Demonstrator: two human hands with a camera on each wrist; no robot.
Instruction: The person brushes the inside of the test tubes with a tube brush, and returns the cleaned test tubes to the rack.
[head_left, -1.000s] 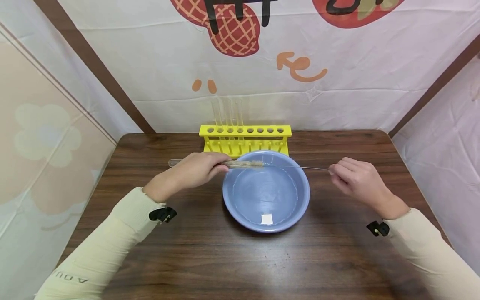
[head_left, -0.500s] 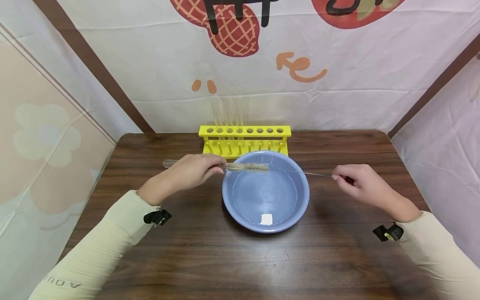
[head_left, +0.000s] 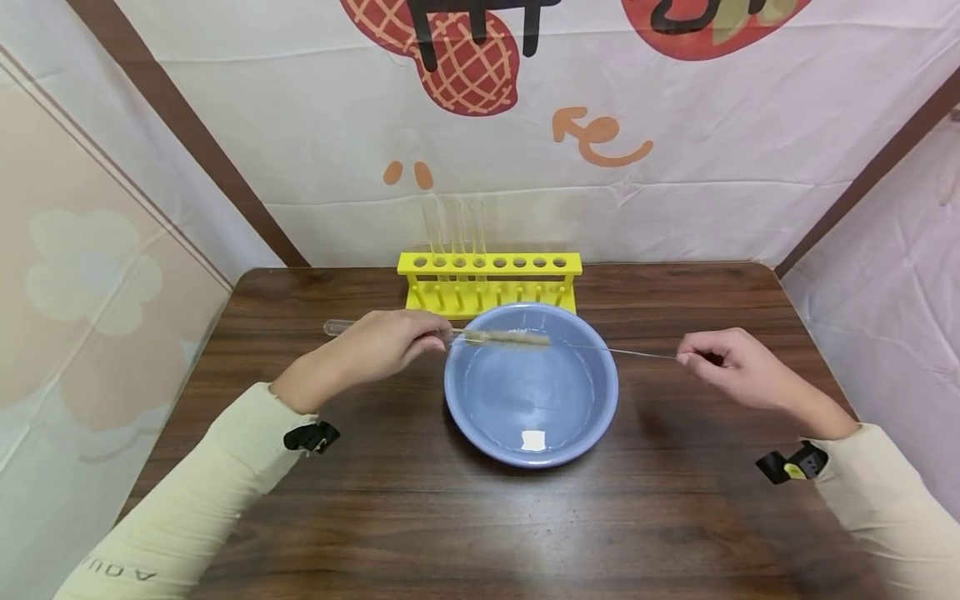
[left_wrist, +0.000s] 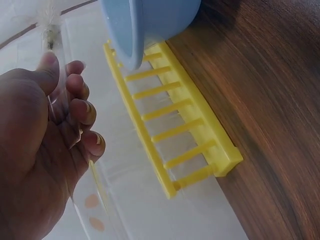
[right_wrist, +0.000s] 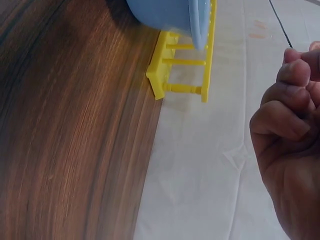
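Observation:
My left hand (head_left: 382, 346) grips a clear test tube (left_wrist: 60, 97), held level, its rounded end (head_left: 337, 327) sticking out behind the hand. From its mouth a bristly test tube brush (head_left: 517, 338) extends over the blue basin (head_left: 452, 400), mostly outside the glass. In the left wrist view bristles (left_wrist: 50, 20) fan out past the thumb. My right hand (head_left: 738, 362) pinches the brush's thin wire handle (head_left: 645, 354) between thumb and forefinger, right of the basin. The right wrist view shows the twisted wire (right_wrist: 281, 24) leaving the fingertips, the other fingers curled.
Behind the basin stands a yellow test tube rack (head_left: 442, 308) with three clear test tubes (head_left: 457, 229) in its left part. The basin holds water. A patterned cloth (head_left: 705, 158) hangs behind the dark wooden table (head_left: 480, 533).
My right hand has moved right and slightly toward me, drawing the brush further out of the test tube. My left hand has shifted slightly left with the tube.

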